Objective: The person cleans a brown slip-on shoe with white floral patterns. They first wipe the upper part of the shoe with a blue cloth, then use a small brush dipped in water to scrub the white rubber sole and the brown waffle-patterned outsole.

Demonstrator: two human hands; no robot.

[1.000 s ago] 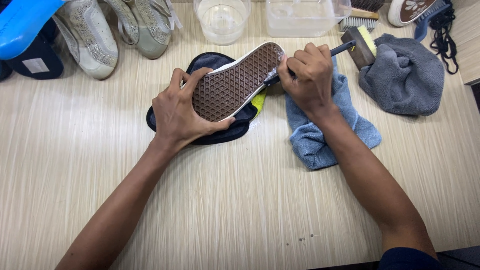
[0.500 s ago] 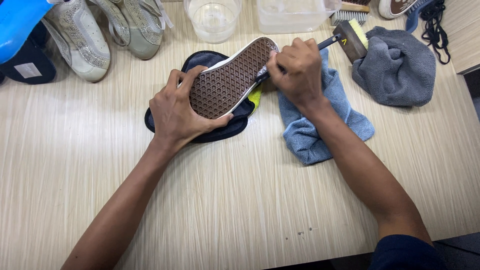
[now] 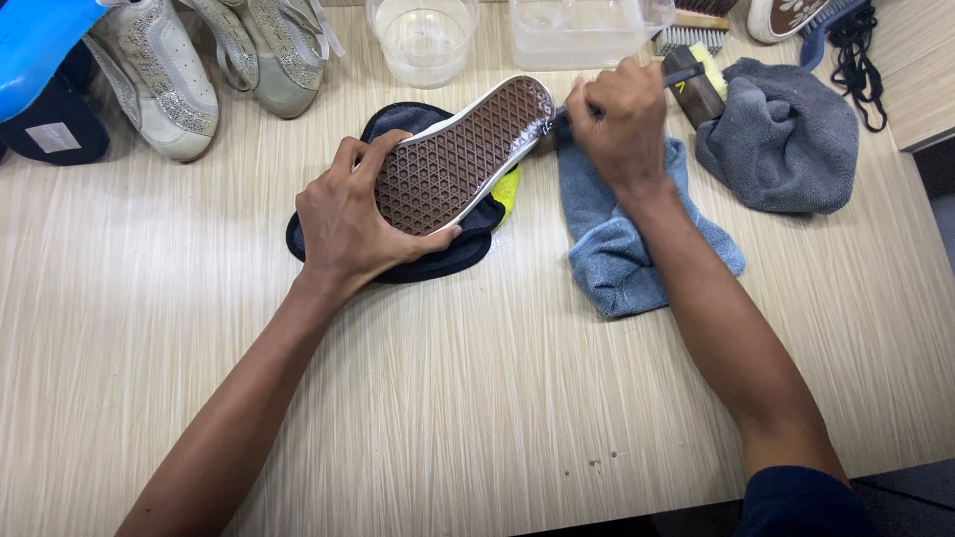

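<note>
Gripping the shoe (image 3: 460,157) at its heel end, my left hand (image 3: 348,224) has its fingers curled over the upper edge and its thumb pressed against the lower edge, so the shoe lies sole-up and tilted, toe toward the far side of the table (image 3: 477,398). My right hand (image 3: 619,117) is closed tight around the dark handle of a small brush (image 3: 553,119), whose head meets the toe end of the sole; the bristles themselves are hidden behind the rim of the sole.

Position of the work: the shoe rests over a dark blue cloth (image 3: 438,259), with a yellow-green patch showing just under its edge. A light blue towel (image 3: 622,239) lies under my right wrist.

Progress, as I judge it: the brown waffle tread looks wet and glossy near the toe, duller toward the heel under my left palm. I take the scrubbing to be under way at the toe, with the heel half not yet visibly worked. No wiping or drying shows yet.

Surroundings: a clear round tub (image 3: 423,40) and a clear rectangular tub (image 3: 582,35) stand at the far edge, a grey towel (image 3: 786,139) lies to the right, and a pale pair of sneakers (image 3: 214,60) sits to the far left.
</note>
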